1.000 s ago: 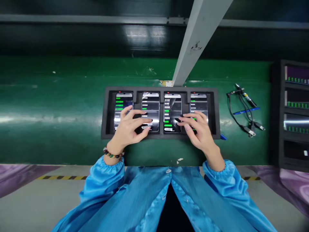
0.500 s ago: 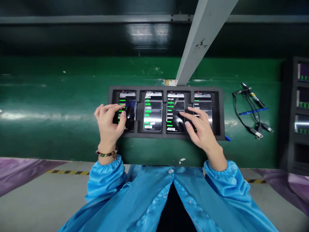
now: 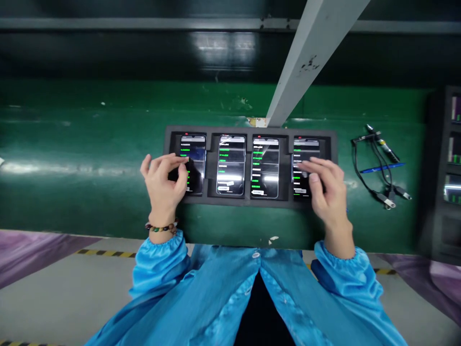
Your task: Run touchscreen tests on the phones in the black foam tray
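Observation:
Several lit smartphones lie face up in a row in a dark foam tray (image 3: 248, 203), each in its own slot. My left hand (image 3: 163, 185) is over the leftmost phone (image 3: 195, 168), index finger stretched onto its screen and thumb at its left edge. The hand is open and holds nothing. My right hand (image 3: 327, 190) is over the rightmost phone (image 3: 301, 185), its fingers extended across the screen, partly blurred; it holds nothing. Between the hands lie two more phones, the left-middle phone (image 3: 231, 166) and the right-middle phone (image 3: 265, 168), showing lists of green and white text.
On the green bench (image 3: 90, 192), black cables (image 3: 356, 166), a blue pen (image 3: 382, 168) and a dark pen-like tool (image 3: 383, 144) lie right of the tray. A second phone tray (image 3: 437, 202) stands at the far right. A grey post (image 3: 309, 62) rises behind the tray.
My right hand has moved right, from the right-middle phone to the rightmost one. The left-middle phone's scrolling list has become sharp. My left hand stays at the leftmost phone.

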`<action>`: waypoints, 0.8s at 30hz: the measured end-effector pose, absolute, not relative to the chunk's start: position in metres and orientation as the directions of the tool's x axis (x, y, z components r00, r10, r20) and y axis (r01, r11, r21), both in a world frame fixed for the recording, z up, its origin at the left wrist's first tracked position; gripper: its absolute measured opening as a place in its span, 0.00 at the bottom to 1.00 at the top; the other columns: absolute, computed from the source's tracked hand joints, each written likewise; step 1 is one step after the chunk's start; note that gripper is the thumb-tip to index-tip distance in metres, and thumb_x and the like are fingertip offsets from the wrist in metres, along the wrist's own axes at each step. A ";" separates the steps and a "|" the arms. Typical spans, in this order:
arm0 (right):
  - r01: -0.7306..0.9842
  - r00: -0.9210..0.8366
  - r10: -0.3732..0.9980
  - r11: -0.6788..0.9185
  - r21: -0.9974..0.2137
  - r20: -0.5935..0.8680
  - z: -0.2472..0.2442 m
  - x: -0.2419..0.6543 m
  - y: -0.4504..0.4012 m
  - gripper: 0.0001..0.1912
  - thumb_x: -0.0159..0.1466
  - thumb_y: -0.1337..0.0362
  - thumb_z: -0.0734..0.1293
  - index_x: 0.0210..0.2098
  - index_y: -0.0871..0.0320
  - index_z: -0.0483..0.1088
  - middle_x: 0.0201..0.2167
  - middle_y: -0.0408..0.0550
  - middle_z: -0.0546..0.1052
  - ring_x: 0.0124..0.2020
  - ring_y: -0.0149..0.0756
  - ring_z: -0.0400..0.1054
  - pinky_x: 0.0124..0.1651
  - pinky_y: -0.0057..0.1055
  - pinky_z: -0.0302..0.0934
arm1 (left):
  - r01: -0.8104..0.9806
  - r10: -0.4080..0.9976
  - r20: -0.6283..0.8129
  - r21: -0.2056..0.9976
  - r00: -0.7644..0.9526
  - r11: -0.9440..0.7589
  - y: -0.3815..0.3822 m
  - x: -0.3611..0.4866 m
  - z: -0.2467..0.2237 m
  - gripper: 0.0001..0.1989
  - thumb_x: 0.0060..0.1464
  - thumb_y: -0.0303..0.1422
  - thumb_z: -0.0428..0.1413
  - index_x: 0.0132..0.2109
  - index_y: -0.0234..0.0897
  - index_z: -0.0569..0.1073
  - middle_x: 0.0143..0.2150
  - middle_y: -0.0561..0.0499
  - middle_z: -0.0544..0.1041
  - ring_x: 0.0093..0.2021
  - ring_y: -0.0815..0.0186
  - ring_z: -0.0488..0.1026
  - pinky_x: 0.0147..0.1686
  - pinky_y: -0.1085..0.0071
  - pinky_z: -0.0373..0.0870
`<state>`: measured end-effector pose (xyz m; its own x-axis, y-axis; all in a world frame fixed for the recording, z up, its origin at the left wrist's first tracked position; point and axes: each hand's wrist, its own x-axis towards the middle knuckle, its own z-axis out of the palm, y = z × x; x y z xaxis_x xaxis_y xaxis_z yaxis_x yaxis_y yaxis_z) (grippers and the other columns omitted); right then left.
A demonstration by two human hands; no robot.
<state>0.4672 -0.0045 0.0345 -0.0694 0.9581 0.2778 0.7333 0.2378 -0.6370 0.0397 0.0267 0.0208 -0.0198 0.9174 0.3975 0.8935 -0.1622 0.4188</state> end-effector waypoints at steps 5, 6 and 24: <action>0.772 0.003 0.964 0.166 -0.613 0.265 0.028 0.497 -0.013 0.18 0.81 0.56 0.61 0.51 0.48 0.84 0.55 0.48 0.87 0.66 0.51 0.77 0.78 0.66 0.56 | 0.887 0.907 0.419 0.430 -0.028 -0.171 0.024 0.037 0.021 0.15 0.74 0.40 0.56 0.37 0.43 0.79 0.36 0.57 0.85 0.57 0.57 0.85 0.79 0.34 0.55; 0.747 0.007 0.959 0.183 -0.639 0.283 0.028 0.498 -0.015 0.20 0.81 0.56 0.61 0.44 0.48 0.85 0.50 0.47 0.88 0.61 0.49 0.80 0.78 0.65 0.58 | 0.882 0.900 0.434 0.439 -0.041 -0.172 0.023 0.036 0.021 0.16 0.74 0.40 0.56 0.35 0.43 0.78 0.35 0.56 0.84 0.55 0.58 0.86 0.79 0.35 0.56; 0.751 0.074 0.942 0.164 -0.640 0.327 0.022 0.490 -0.010 0.18 0.81 0.58 0.61 0.59 0.48 0.82 0.56 0.50 0.86 0.68 0.51 0.74 0.72 0.62 0.67 | 0.727 0.854 0.298 0.448 0.426 -0.520 0.028 0.084 0.029 0.19 0.65 0.41 0.64 0.61 0.47 0.82 0.56 0.47 0.86 0.62 0.49 0.81 0.77 0.42 0.57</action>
<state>0.4903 -0.0101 0.0218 0.0739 0.9420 0.3274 0.7509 0.1635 -0.6399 0.0839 0.0285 0.0288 0.4262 0.8541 0.2982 0.7274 -0.5195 0.4484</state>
